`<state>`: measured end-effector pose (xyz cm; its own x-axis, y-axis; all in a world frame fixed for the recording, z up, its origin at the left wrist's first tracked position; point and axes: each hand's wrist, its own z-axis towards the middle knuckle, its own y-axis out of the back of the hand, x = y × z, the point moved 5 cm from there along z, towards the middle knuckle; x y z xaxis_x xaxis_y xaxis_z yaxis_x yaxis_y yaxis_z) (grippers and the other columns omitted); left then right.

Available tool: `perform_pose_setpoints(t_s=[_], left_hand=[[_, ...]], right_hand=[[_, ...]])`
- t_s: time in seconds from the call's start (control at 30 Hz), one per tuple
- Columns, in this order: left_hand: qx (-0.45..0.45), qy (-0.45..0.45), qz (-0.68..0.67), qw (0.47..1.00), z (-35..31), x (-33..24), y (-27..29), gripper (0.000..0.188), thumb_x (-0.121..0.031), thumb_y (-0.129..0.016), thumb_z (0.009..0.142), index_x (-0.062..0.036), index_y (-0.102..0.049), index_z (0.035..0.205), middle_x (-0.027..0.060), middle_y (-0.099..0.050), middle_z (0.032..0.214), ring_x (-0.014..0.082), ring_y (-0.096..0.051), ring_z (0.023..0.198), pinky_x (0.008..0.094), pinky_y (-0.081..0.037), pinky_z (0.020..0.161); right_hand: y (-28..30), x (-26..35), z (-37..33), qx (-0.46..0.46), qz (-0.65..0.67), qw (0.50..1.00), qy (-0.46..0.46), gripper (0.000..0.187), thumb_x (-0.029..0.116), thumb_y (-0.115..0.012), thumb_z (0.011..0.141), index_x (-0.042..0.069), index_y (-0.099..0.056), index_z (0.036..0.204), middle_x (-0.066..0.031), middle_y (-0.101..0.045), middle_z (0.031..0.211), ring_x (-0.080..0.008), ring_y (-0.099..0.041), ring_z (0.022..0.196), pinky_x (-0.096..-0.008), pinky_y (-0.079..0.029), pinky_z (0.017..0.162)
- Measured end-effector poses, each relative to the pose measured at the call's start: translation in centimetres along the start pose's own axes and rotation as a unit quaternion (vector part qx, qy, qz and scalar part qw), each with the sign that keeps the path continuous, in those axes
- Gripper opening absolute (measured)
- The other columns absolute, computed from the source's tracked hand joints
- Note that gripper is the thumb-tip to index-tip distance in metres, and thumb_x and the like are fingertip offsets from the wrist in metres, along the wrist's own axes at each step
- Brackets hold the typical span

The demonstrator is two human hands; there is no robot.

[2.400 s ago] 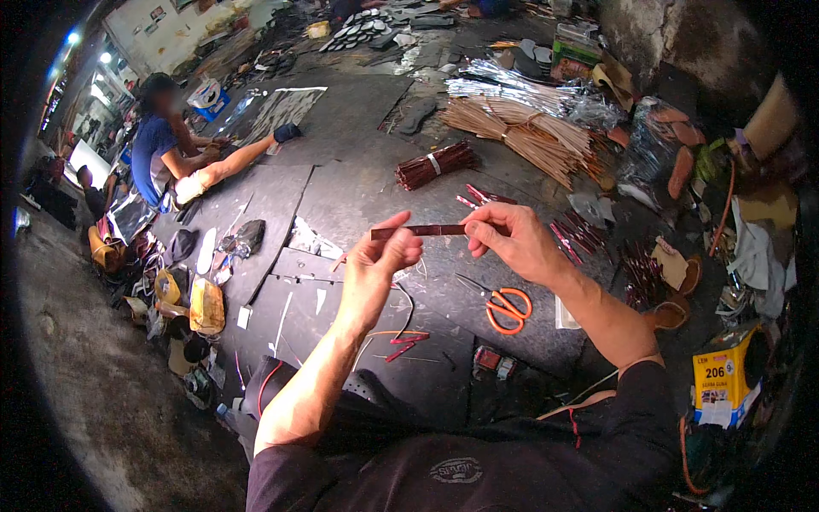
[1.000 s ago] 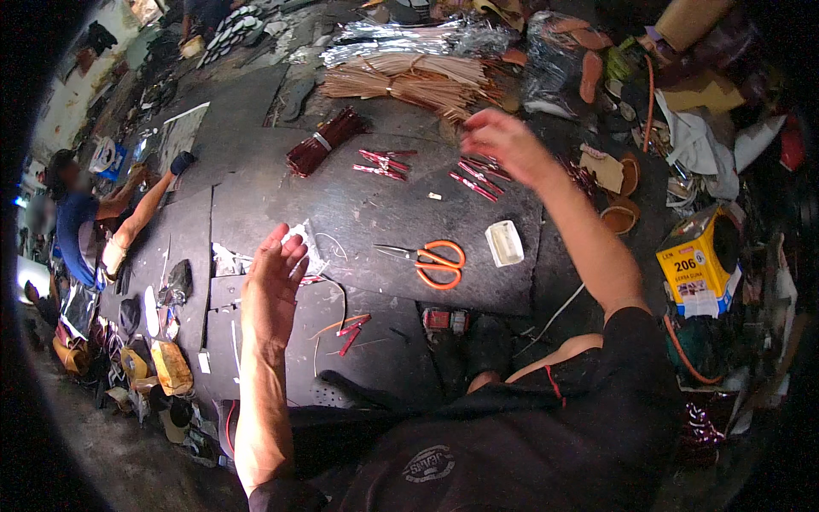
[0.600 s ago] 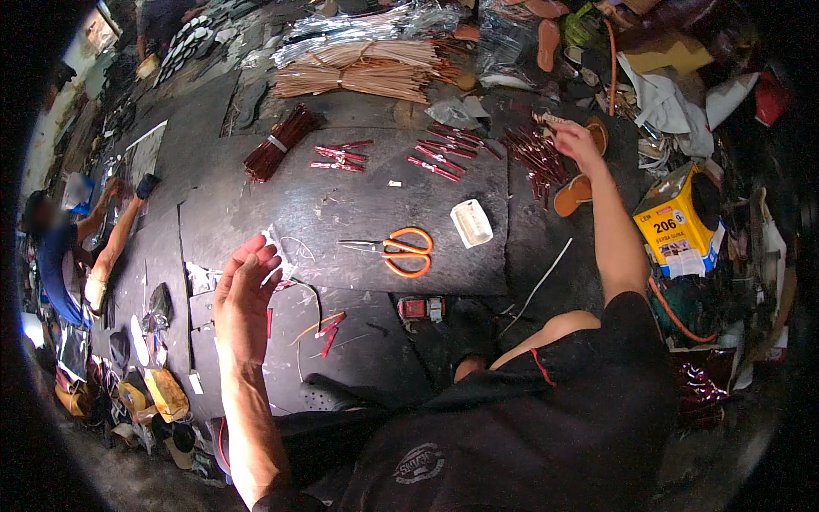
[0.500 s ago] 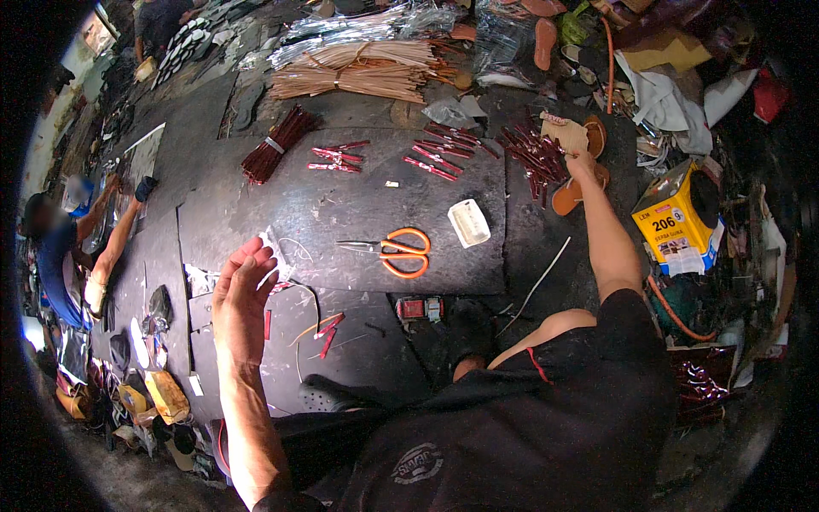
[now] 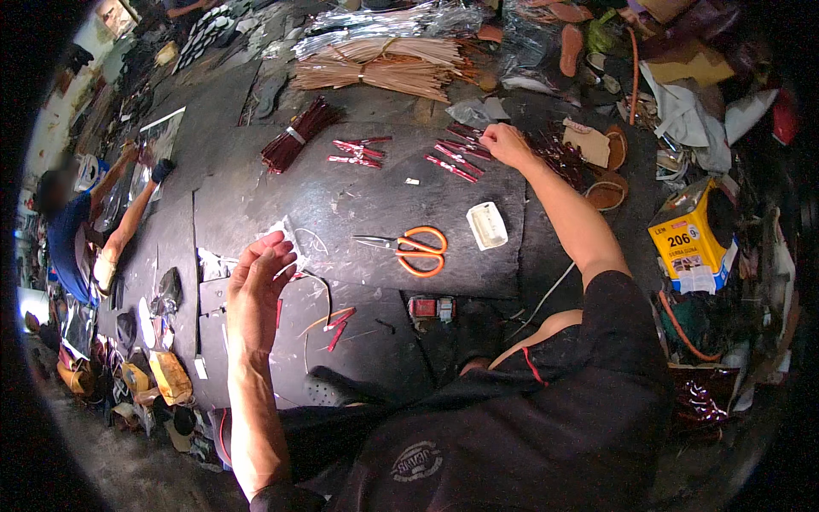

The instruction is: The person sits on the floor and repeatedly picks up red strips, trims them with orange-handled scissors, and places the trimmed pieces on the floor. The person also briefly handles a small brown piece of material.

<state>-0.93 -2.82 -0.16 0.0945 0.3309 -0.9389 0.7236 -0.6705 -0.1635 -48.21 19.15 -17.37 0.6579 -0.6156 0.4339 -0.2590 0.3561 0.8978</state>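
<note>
While the left hand [image 5: 256, 283] curls loosely, the right hand [image 5: 510, 146], grip unclear, is by red strips [image 5: 461, 160].

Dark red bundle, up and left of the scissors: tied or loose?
Tied: a pale band wraps the dark red bundle around its middle.

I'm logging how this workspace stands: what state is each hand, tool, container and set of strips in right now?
Left hand, raised, half curled, nothing visibly held
Right hand, at the loose red strips, grip unclear
Loose red strips, unbound, in separate piles
Scissors, lying flat, unheld
White tray, open-topped, upright
Dark red bundle, banded
Tan strip bundle, tied
</note>
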Motion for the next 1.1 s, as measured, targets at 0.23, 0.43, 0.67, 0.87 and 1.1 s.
perform_pose_setpoints(t_s=[0.23,0.43,0.67,0.87,1.1], left_hand=[[-0.025,-0.004,0.046,0.999,-0.4,-0.2,1.8,0.035,-0.023,-0.059,0.096,0.0006,-0.059,0.122,0.0105,-0.062,0.112,0.0207,-0.060,0.108,0.0351,-0.046,0.098],[-0.042,0.008,0.100,0.994,-1.3,-0.2,3.6,0.030,-0.024,-0.058,0.099,-0.0024,-0.063,0.119,0.0085,-0.066,0.109,0.0163,-0.062,0.103,0.0309,-0.048,0.094],[-0.029,0.003,0.124,0.992,-1.2,-0.4,4.1,0.034,-0.024,-0.058,0.097,0.0004,-0.062,0.120,0.0120,-0.065,0.115,0.0200,-0.062,0.108,0.0331,-0.047,0.098],[-0.018,0.032,0.171,0.985,-1.4,1.0,5.4,0.044,-0.034,-0.057,0.097,0.0016,-0.060,0.124,0.0160,-0.063,0.121,0.0230,-0.062,0.111,0.0349,-0.047,0.098],[-0.102,-0.051,0.053,0.992,-1.2,-0.5,7.8,0.048,-0.040,-0.051,0.102,0.0004,-0.057,0.129,0.0169,-0.065,0.118,0.0233,-0.065,0.104,0.0374,-0.051,0.096]], right_hand=[[-6.7,5.4,-0.2,0.133,-0.120,0.979,0.094,0.020,0.022,-0.069,0.084,0.004,-0.069,0.093,-0.0182,-0.071,0.088,-0.0342,-0.069,0.083,-0.0459,-0.053,0.071],[-9.4,6.4,-1.3,0.178,-0.238,0.955,0.015,0.031,0.005,-0.057,0.086,-0.003,-0.056,0.116,-0.0261,-0.068,0.100,-0.0394,-0.068,0.098,-0.0465,-0.055,0.083],[-9.0,5.3,-2.3,0.159,-0.151,0.976,-0.010,0.034,0.010,-0.066,0.084,0.004,-0.050,0.114,-0.0214,-0.069,0.097,-0.0406,-0.067,0.095,-0.0506,-0.053,0.077],[-7.3,26.0,-4.8,0.304,0.389,0.867,0.066,0.027,0.010,-0.073,0.086,0.003,-0.052,0.100,-0.0058,-0.064,0.088,-0.0132,-0.062,0.079,-0.0270,-0.052,0.070],[-3.9,42.4,-11.2,0.457,0.472,0.723,0.215,0.023,0.017,-0.067,0.094,0.003,-0.054,0.107,-0.0076,-0.066,0.095,-0.0148,-0.065,0.083,-0.0283,-0.053,0.075]])
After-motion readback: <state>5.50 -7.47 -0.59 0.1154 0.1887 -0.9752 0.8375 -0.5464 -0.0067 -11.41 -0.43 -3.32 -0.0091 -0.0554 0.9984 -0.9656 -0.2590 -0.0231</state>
